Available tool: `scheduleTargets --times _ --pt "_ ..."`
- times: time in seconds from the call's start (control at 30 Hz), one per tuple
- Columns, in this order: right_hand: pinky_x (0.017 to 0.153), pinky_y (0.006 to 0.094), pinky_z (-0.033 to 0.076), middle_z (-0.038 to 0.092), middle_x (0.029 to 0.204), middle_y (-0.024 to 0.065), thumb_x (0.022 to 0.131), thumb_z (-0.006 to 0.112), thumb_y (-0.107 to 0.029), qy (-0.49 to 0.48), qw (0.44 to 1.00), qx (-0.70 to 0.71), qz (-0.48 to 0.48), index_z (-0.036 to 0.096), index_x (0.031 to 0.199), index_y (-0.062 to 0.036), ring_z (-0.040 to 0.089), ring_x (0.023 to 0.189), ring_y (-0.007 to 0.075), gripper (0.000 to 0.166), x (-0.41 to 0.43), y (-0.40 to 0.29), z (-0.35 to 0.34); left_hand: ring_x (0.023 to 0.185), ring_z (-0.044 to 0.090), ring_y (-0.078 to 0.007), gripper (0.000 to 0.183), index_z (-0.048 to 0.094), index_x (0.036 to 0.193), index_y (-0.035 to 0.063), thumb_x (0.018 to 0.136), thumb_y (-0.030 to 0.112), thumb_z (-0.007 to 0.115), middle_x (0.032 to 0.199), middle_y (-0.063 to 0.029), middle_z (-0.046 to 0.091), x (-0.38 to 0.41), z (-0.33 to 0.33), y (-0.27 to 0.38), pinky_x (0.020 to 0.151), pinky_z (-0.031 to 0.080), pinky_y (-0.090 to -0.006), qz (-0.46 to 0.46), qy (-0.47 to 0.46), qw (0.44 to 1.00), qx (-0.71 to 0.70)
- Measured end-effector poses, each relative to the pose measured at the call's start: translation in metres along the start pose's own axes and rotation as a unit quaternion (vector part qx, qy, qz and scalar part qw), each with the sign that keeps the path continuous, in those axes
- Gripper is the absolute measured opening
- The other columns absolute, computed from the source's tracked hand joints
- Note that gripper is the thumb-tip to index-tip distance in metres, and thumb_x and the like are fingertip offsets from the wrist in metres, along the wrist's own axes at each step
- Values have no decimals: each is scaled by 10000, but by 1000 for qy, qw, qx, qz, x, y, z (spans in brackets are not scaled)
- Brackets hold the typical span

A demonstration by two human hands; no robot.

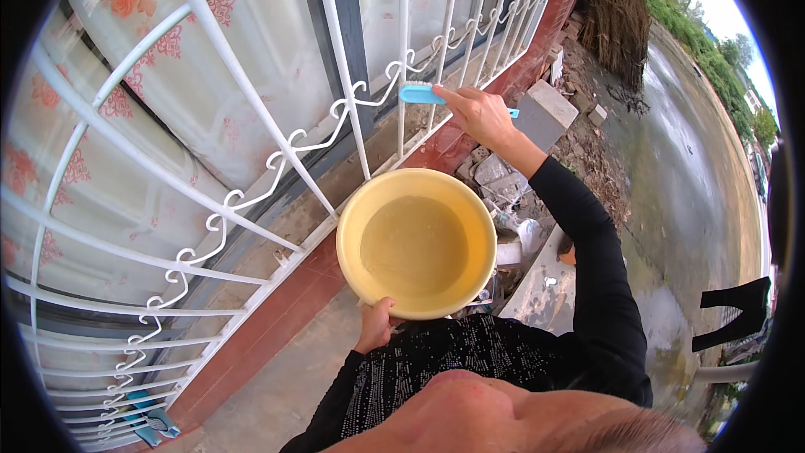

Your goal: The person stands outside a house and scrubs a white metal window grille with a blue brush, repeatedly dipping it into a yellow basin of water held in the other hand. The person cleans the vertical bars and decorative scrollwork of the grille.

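My left hand (pixel 376 326) grips the near rim of a yellow plastic basin (pixel 479 245), its thumb over the edge. Murky water (pixel 415 251) covers the basin's bottom. Out in front, my right hand (pixel 481 114) is closed around a light blue scrubbing brush (pixel 420 94), whose handle end shows past the hand. The brush's pale bristles face up and away, close to the upright bars of a white metal window grille (pixel 403 25); I cannot tell whether they touch. Against the grille's lower rail, the basin's far rim appears close or touching.
Behind the grille, floral curtains (pixel 251 69) hang inside the window. Red tiles (pixel 302 289) line the wall below. Rubble and broken concrete slabs (pixel 541 110) lie to the right, near a bundle of dry brush (pixel 613 19). Blue items (pixel 148 418) sit by the grille at lower left.
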State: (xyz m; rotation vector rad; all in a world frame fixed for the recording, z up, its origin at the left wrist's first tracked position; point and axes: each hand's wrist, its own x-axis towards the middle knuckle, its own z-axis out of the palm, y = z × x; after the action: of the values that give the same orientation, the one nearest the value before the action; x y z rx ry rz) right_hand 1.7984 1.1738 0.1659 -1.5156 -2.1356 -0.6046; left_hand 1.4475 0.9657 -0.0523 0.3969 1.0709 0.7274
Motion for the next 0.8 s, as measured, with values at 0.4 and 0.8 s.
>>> scheduleTargets --times 0.4,0.8 --pt "570 457 534 663 816 88 863 578 -84 -79 993 47 71 637 1326 -230 695 738 302 489 -42 -14 109 1001 700 -373 457 437 1303 -147 887 28 504 1199 -258 612 0 2 -3 812 638 -485 20 -3 1000 -8" --pt "614 479 535 671 852 116 865 619 -106 -94 981 95 140 629 1309 -184 690 773 353 451 -51 -36 115 931 709 -342 399 501 1241 -133 877 28 536 1126 -222 646 -16 -9 -3 712 631 -455 5 35 999 -36"
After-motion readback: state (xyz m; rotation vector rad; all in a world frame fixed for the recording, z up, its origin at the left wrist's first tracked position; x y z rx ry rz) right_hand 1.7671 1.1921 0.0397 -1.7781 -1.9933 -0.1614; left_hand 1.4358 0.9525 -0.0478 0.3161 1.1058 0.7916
